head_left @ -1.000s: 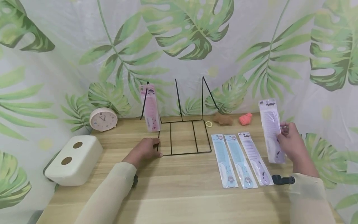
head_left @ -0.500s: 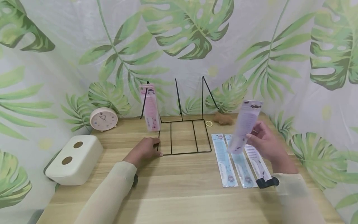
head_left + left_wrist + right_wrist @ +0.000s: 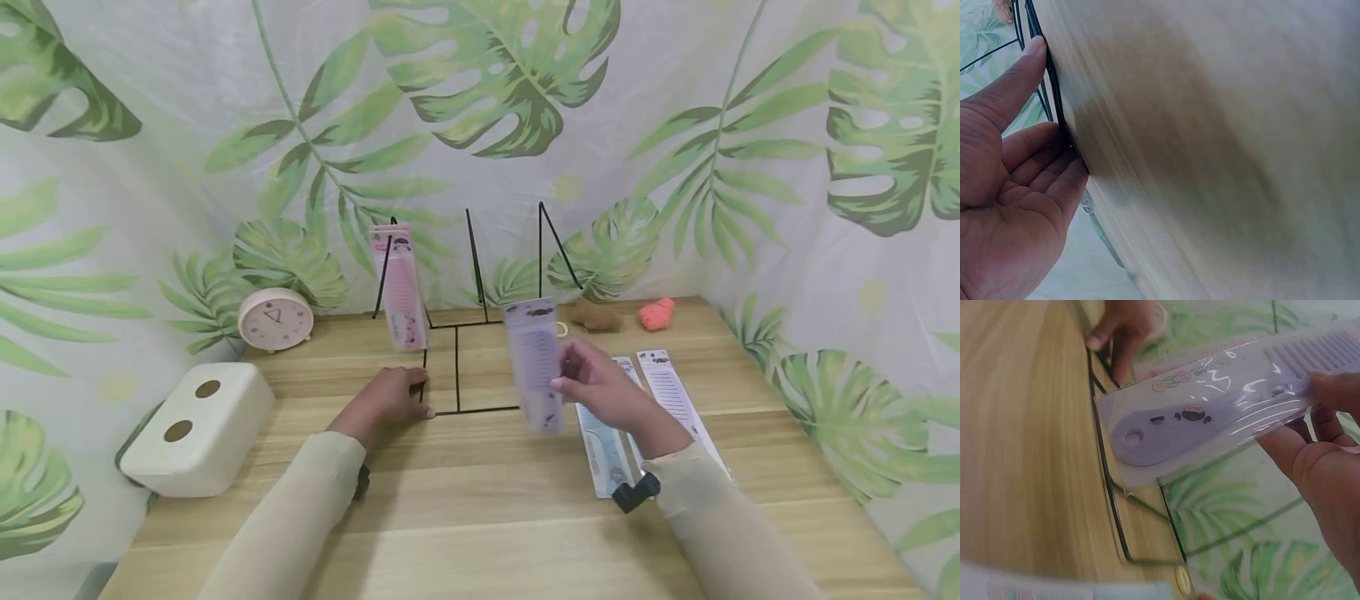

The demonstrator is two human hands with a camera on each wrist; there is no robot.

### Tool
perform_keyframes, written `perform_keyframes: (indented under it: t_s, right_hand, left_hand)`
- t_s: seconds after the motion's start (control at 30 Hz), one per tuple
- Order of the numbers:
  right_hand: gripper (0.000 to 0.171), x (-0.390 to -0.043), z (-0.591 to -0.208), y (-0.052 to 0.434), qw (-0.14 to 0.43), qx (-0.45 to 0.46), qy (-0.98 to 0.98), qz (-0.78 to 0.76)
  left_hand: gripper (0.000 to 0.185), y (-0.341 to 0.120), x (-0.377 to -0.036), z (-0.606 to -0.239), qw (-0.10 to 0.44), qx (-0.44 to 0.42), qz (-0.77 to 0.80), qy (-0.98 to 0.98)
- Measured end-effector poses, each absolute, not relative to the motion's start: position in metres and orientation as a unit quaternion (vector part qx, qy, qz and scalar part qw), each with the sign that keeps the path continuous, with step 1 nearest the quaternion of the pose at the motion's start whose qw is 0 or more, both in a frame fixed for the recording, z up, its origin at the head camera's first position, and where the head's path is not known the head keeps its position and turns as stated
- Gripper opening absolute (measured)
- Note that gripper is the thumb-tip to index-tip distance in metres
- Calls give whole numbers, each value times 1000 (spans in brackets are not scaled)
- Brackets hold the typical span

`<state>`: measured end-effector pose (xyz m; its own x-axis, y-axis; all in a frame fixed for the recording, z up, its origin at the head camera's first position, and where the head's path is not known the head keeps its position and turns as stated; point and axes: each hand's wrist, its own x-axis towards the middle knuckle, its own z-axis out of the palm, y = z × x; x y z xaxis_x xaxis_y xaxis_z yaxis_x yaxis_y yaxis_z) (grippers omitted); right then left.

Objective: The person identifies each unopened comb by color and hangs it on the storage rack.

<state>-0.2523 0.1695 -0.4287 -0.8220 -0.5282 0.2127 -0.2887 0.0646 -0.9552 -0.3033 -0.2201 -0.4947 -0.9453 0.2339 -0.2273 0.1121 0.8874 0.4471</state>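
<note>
Head view: lilac comb (image 3: 535, 367), blurred, seemingly wrapped.

- The held comb (image 3: 534, 367) was light purple, with little dark pictures.
- The wire rack (image 3: 457, 367) was black.
- The combs in the rack (image 3: 405, 292) were pink.
- The flat combs (image 3: 601, 446) were blue and light purple.
- The table (image 3: 450, 533) was light brown with wood stripes.
- The wall cloth (image 3: 510, 83) was white with green leaves.
- The clock (image 3: 275, 321) was pale pink.
- The box (image 3: 217, 442) was creamy white.
- The ring (image 3: 1182, 580) was yellow.
</note>
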Motion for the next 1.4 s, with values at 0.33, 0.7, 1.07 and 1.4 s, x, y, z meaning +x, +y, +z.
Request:
perform_keyframes:
  t_s: [0.33,0.7,1.07,1.4]
  right_hand:
    - [21,-257,-426,124,134,-280,714,-627]
    - [21,-257,-426,115,144,-266,719,-626]
    - [27,-288,-416,95,133,-159,745,-634]
    - [37,-345,-394,80,110,-86,711,-689]
  left_hand:
    - [81,-221,-304,-496,138,85,221,962]
    - [81,-224,-301,-495,135,84,217,963]
    - [82,-225,-301,-496,132,83,225,962]
    - [81,-218,-301,-491,140,84,228,960]
